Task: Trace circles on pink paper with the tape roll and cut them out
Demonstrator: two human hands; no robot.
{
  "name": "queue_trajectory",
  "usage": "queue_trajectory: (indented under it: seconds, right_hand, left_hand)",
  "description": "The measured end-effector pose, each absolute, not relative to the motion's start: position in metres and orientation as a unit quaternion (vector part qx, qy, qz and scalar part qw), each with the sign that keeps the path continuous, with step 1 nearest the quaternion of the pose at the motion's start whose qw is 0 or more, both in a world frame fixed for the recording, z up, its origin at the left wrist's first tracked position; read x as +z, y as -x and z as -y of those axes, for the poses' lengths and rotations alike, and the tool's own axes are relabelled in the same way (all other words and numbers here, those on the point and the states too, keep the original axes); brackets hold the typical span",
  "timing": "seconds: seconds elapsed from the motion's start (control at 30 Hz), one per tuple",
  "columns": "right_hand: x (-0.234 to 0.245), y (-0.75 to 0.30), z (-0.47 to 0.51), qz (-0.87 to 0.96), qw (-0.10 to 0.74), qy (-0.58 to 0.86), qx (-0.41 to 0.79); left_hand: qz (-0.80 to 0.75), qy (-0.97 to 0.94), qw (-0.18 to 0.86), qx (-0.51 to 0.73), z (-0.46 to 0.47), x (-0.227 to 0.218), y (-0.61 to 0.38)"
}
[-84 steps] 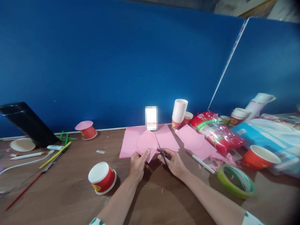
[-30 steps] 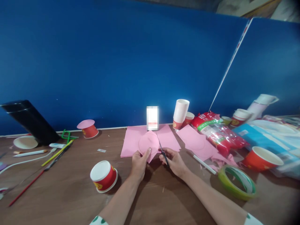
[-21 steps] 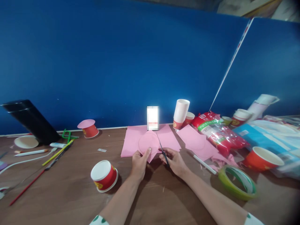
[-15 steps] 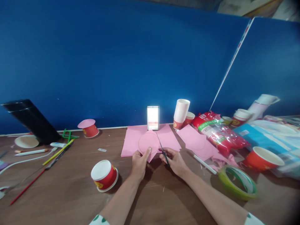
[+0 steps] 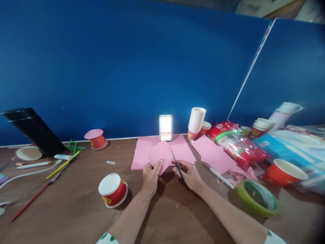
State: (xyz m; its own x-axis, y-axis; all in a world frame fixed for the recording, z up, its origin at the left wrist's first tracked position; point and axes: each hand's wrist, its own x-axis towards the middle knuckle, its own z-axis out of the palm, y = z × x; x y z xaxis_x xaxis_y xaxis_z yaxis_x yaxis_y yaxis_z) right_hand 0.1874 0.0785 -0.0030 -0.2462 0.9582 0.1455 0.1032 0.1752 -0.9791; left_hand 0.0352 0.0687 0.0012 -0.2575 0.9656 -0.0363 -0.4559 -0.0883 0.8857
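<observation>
Nearest on the brown bench (image 5: 63, 217), at about 8 o'clock from the hands, a red paper cup (image 5: 113, 190) stands upside down with its white bottom up, and at 4 o'clock a green roll of tape (image 5: 250, 206) lies flat. Between them two bare forearms run up to the middle. The left hand (image 5: 150, 176) holds a pink paper cutout (image 5: 160, 155), roundish with a point at its lower edge; its fingers are pinched narrow on that lower edge, thumb on top. Just beside it at 3 o'clock, the right hand (image 5: 189, 174) has its fingers closed on the handles of black scissors (image 5: 176, 162). The blades point toward 11 o'clock along the cutout's right edge; whether they are parted cannot be told. A white pen (image 5: 221, 178) lies near the right hand at 3 o'clock, and an upright red cup (image 5: 283, 173) sits well beyond it. At 9 o'clock, well apart, pencils (image 5: 62, 165) lie slanted. Behind the cutout a pink sheet (image 5: 142, 154) lies flat, with a second pink sheet (image 5: 210, 150) at 2 o'clock. Farther back, a red plastic pack (image 5: 237, 144) lies at 2 o'clock, a stack of white cups (image 5: 196, 122) stands at 1 o'clock, a capped cup (image 5: 95, 139) lies tilted at 10 o'clock and a black box (image 5: 33, 130) leans at 9 o'clock, all against the blue wall (image 5: 127, 67).
</observation>
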Motion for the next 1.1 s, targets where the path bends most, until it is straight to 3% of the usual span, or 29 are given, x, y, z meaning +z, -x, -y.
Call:
queue_trajectory:
  seconds: [1.1]
  right_hand:
    - [0.0003,-0.1864,-0.077,0.625,0.434,0.427,0.489]
  left_hand:
    - [-0.404,-0.278,0.533,0.689,-0.0723,-0.0055,-0.035]
